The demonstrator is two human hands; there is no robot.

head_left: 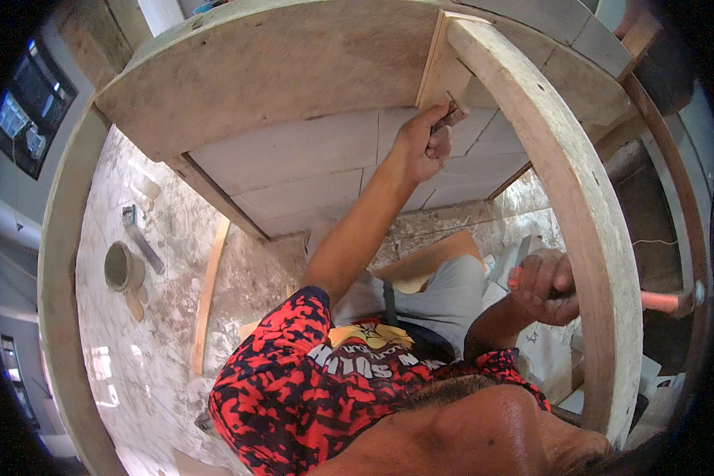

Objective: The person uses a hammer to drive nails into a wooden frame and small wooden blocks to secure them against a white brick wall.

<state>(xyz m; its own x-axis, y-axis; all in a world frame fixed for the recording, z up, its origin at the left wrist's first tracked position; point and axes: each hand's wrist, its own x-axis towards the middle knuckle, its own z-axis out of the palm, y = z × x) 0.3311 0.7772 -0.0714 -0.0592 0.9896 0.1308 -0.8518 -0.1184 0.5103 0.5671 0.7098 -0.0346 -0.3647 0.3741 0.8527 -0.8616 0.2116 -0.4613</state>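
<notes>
My left hand [428, 143] is raised to the upper middle, thumb and fingers pinched on a thin nail-like piece [452, 98]. Its tip is close to a pale wood piece [443, 67] fixed at the joint of the large top board [293, 71] and a long wooden post [555, 119]. At the right, my right hand [543, 287] is closed around the orange handle of a hammer [660, 301]. The handle passes behind the post, and the metal head shows on the post's far side. Part of the handle is hidden by the post and my fingers.
Wooden frame members surround me, including a curved-looking left post [59, 238]. A pale block wall [309, 159] stands ahead. On the dusty tiled floor lie a bucket-like container [123, 266], a metal tool [141, 239] and a wood strip [210, 297]. A brown board [428, 262] lies near my legs.
</notes>
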